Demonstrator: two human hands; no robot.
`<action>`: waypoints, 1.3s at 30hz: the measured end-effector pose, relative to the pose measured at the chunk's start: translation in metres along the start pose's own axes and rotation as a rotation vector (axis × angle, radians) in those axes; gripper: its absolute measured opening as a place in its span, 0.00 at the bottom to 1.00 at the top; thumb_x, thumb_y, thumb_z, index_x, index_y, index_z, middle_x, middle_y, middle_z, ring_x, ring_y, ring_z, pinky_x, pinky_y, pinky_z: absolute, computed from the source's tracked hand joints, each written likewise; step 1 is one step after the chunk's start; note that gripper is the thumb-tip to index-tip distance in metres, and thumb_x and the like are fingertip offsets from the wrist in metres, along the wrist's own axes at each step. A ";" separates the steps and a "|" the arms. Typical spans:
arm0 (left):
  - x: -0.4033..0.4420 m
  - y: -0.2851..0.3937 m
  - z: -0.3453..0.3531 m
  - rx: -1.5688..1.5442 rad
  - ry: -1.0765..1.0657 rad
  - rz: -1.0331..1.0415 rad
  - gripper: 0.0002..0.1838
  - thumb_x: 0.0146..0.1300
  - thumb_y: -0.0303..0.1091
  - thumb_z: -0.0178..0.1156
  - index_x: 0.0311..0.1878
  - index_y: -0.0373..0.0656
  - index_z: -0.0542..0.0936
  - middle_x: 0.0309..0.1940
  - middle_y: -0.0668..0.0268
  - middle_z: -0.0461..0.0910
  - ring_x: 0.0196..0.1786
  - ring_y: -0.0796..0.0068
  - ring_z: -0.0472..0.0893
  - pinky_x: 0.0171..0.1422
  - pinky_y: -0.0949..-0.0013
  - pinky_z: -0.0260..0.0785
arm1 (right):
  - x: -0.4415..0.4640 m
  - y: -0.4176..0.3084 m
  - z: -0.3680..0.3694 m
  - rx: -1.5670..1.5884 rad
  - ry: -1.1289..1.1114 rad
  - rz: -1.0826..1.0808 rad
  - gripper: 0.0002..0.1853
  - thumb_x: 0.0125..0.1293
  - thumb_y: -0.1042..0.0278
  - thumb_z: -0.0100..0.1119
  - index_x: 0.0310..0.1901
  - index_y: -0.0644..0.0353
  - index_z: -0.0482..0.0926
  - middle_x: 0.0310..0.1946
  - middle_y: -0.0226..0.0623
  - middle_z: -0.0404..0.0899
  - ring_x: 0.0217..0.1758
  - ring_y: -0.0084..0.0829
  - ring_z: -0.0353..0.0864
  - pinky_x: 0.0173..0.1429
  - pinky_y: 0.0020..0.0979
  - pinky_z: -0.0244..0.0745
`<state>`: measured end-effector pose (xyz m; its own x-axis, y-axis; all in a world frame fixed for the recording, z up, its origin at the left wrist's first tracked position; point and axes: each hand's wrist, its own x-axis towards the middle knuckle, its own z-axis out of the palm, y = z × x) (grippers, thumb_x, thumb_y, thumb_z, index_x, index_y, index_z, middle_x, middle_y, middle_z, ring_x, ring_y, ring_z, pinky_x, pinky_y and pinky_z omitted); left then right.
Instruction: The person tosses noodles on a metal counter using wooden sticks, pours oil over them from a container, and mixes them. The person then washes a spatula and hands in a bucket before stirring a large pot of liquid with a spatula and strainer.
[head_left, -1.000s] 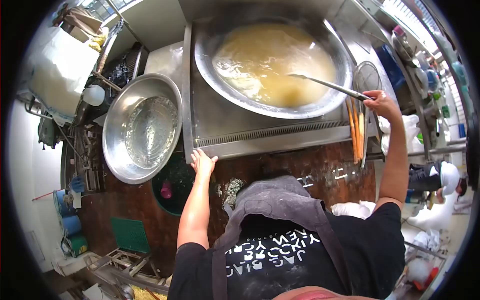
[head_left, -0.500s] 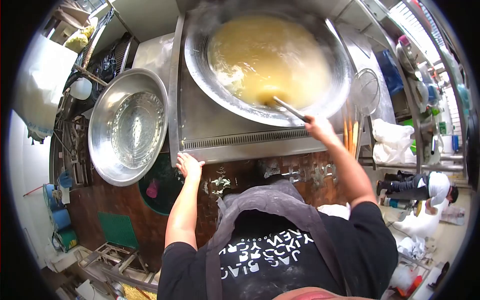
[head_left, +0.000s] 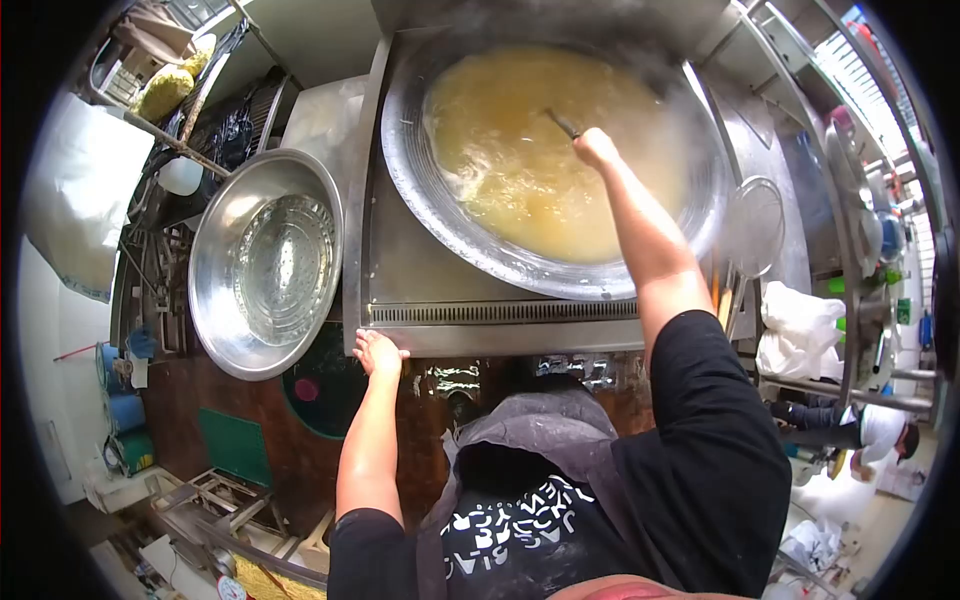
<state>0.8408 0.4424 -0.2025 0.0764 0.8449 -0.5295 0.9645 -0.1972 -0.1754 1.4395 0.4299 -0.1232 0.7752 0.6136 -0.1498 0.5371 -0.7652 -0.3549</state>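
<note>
The right hand (head_left: 597, 148) grips a tool (head_left: 562, 123) slanting forward and left from it into the cloudy liquid (head_left: 540, 185) of the wok (head_left: 408, 165); the left hand (head_left: 379, 354), spread and apparently empty, rests well apart at the counter's (head_left: 400, 262) near-left corner.

Right hand (head_left: 597, 148) grips handle (head_left: 563, 124) over pot (head_left: 440, 214), left hand (head_left: 379, 354) at stove (head_left: 500, 344) corner front-left of pot, metal basin (head_left: 216, 290) left of pot.

Workroom interior, wide view.
The dark reddish-brown floor (head_left: 425, 432) is reflecting light in patches; a white wall (head_left: 58, 320) is bounding the left, metal shelving (head_left: 850, 392) is lining the right, and a slatted window (head_left: 845, 75) is glowing at upper right.
</note>
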 end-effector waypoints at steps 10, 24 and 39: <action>-0.005 -0.001 -0.009 -0.019 -0.004 0.022 0.65 0.47 0.57 0.78 0.76 0.26 0.52 0.78 0.44 0.51 0.78 0.50 0.58 0.79 0.47 0.54 | -0.239 0.096 -0.188 0.423 -0.062 0.031 0.17 0.70 0.55 0.58 0.47 0.62 0.82 0.22 0.25 0.72 0.20 0.17 0.66 0.23 0.24 0.62; -0.002 0.007 -0.008 0.015 -0.027 -0.012 0.67 0.46 0.62 0.77 0.75 0.23 0.52 0.78 0.40 0.51 0.78 0.46 0.58 0.78 0.48 0.56 | -0.419 0.144 -0.314 -0.013 -0.217 0.004 0.22 0.59 0.70 0.68 0.56 0.62 0.83 0.41 0.43 0.88 0.41 0.27 0.84 0.52 0.30 0.77; 0.033 0.002 0.037 -0.262 0.082 -0.100 0.68 0.40 0.46 0.83 0.74 0.20 0.48 0.77 0.40 0.51 0.79 0.46 0.55 0.81 0.50 0.52 | -0.171 0.109 0.044 -0.228 0.177 -0.276 0.16 0.69 0.63 0.49 0.55 0.54 0.76 0.37 0.52 0.84 0.42 0.56 0.84 0.48 0.51 0.79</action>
<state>0.8361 0.4513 -0.2509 -0.0120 0.8931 -0.4497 0.9999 0.0147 0.0025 1.3510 0.2497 -0.1768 0.6260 0.7745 0.0911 0.7779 -0.6120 -0.1426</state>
